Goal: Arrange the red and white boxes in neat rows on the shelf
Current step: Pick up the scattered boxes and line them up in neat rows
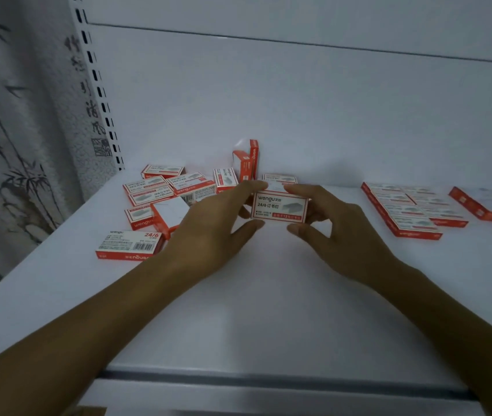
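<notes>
Holding one wengu 24/6 staple box (pixel 279 207) between both hands, label facing up; not telling whether lifted off or resting on the white shelf (pixel 268 310). Gripping its left end with the left hand (pixel 208 226), forefinger curling over the top edge, thumb under the bottom edge. Gripping its right end with the right hand (pixel 331 226) the same way, fingers (pixel 298 190) over the top, thumb below.

Working with a loose jumble of boxes (pixel 163 190) left of the left fingers, some flat, some tipping over each other, and a lone box (pixel 130 240) beside the left wrist. Facing two upright boxes (pixel 247 163) just beyond the fingertips. Keeping well apart, right of the right fingers, from neat rows of boxes (pixel 403 208) lying flat, with a blurred flat batch (pixel 487 205) further right.

Standing before a pale back panel (pixel 298 100) crossed by a dark seam, a slotted upright (pixel 97 85) at its left, and a grey wall covering (pixel 13 130) painted with ink bamboo and calligraphy. Working in dim, bluish light.
</notes>
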### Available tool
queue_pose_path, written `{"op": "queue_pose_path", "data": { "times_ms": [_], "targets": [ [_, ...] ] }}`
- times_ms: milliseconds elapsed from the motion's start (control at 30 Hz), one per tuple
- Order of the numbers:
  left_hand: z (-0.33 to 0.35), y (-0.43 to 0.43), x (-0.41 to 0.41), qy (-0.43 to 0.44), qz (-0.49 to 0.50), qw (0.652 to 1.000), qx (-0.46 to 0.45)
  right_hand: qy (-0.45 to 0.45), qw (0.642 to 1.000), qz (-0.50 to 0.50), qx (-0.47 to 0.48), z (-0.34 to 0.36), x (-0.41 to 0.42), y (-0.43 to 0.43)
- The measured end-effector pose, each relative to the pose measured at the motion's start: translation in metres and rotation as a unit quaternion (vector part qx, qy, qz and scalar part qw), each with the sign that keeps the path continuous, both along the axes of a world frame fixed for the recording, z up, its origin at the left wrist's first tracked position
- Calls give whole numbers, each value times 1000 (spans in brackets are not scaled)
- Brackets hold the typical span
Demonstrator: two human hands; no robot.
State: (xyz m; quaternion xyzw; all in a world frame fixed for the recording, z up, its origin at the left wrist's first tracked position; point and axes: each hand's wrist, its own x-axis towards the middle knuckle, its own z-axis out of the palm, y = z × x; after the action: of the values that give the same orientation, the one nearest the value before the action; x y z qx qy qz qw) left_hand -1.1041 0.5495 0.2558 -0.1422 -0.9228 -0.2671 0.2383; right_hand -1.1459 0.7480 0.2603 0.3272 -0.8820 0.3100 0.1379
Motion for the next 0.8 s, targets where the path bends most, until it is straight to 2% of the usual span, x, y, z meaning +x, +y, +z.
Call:
{"op": "queue_pose_path", "data": {
  "times_ms": [400, 667, 800],
  "targets": [
    [32, 44, 0, 86, -22, 994, -57, 68, 998, 12, 1, 29, -5, 55],
    [29, 147, -25, 3, -48, 997, -62, 78, 996, -37, 9, 28, -9, 158],
    [27, 198, -35, 5, -68, 994, -91, 59, 996, -57, 24, 25, -16, 213]
  ]
}}
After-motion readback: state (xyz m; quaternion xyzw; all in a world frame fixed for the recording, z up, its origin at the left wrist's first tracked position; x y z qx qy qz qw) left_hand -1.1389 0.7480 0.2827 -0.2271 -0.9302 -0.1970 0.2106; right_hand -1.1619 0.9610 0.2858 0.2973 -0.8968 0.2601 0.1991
